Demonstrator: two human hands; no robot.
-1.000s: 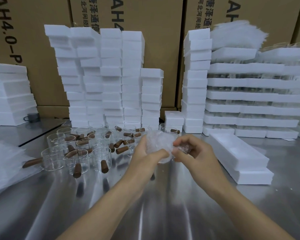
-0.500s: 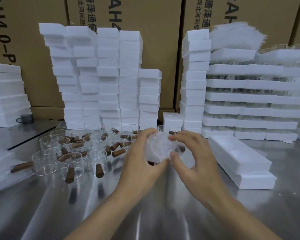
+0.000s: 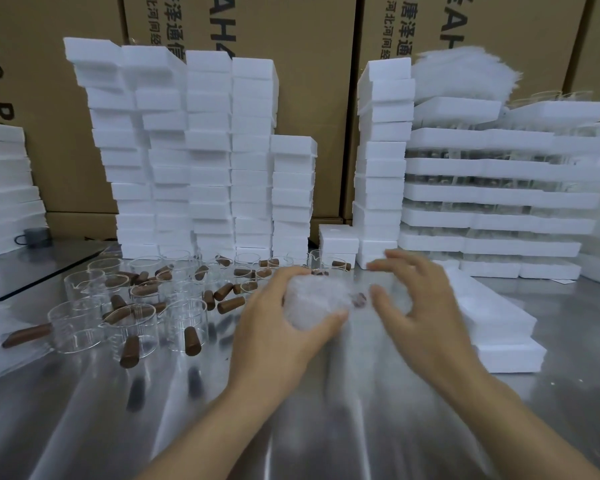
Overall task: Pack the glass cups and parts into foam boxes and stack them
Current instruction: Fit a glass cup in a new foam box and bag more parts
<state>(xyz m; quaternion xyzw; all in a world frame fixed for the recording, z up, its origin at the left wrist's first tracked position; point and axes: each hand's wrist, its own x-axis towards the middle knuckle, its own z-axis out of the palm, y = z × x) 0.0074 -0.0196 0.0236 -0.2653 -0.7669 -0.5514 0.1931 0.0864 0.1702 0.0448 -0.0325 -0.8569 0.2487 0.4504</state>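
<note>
The person's left hand [image 3: 278, 327] is clamped round a cup wrapped in bubble wrap [image 3: 312, 299], thumb underneath and fingers curled over the top, held over the middle of the steel counter [image 3: 326, 427]. A brown handle tip [image 3: 359, 299] pokes out of the wrap on its right side. The right hand [image 3: 426, 313] sits just beside the bundle with its fingers apart and loosely curved, gripping nothing. It is blurred, so contact with the wrap cannot be told.

Bare glass cups [image 3: 129, 323] with brown wooden handles stand crowded together on the left half of the counter. Behind them, along the back edge, small foam boxes [image 3: 208, 150] rise in several uneven columns. Two long flat foam boxes [image 3: 492, 327] lie stacked near the right edge, just beside the right hand. Wider foam trays [image 3: 499, 192] are piled at the back right corner. Brown cardboard cartons [image 3: 309, 81] stand behind everything. A grey mug [image 3: 37, 235] sits at the far left.
</note>
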